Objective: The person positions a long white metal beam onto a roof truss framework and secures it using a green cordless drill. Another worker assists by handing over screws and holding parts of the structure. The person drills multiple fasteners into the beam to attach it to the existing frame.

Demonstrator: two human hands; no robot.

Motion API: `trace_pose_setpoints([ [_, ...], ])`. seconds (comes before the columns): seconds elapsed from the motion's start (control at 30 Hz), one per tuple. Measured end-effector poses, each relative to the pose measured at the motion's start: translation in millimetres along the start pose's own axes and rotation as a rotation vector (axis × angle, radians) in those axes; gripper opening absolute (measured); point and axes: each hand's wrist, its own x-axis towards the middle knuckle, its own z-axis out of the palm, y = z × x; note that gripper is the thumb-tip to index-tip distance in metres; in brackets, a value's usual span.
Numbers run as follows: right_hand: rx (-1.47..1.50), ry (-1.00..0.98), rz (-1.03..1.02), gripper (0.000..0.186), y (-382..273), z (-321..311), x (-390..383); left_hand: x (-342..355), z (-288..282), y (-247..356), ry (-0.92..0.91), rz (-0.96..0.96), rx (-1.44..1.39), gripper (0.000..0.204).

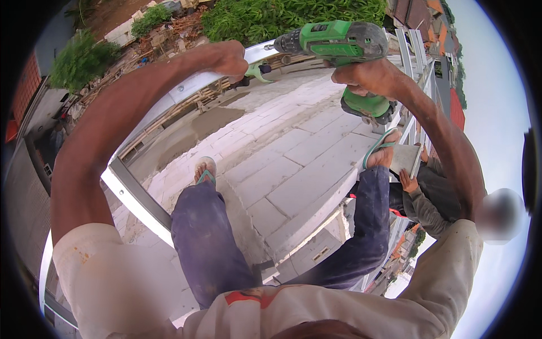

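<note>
My right hand (370, 76) is wrapped round the grip of a green and black cordless drill (344, 42), held level at the top of the view. The drill's bit points left, its tip close to a silver metal channel (259, 52). On that same channel my left hand (230, 61) is closed, its fingers mostly hidden from this side. Just below the left hand shows a small green and black object (257, 72); I cannot make out what it is or whether the hand touches it.
My sandalled feet are apart on a pale block wall (293, 147). A metal frame member (138, 198) runs by my left leg. At right, another person's hand (407, 182) rests on a grey block (405, 159). Upright metal profiles (405, 53) stand beyond; bamboo poles (197, 99) lie below the channel.
</note>
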Motion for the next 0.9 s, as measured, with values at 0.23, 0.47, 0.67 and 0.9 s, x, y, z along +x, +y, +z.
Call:
trace_pose_setpoints([
  [0.23,-0.026,0.037,0.134,0.026,-23.8,-3.6,-4.5,0.6,0.5,0.2,0.024,0.025,0.006,0.024],
  [0.47,-0.629,0.0,-0.381,0.02,-7.8,-13.5,3.8,5.0,2.6,-2.2,0.031,0.054,-0.005,0.022],
  [0.67,-0.371,-0.041,0.032,0.021,-27.6,-9.9,3.9,2.0,1.2,-3.2,0.043,0.004,0.026,0.021],
  [0.9,-0.339,-0.008,0.149,0.027,-39.6,-6.8,2.4,5.4,5.8,-9.7,0.076,0.016,0.016,0.019],
])
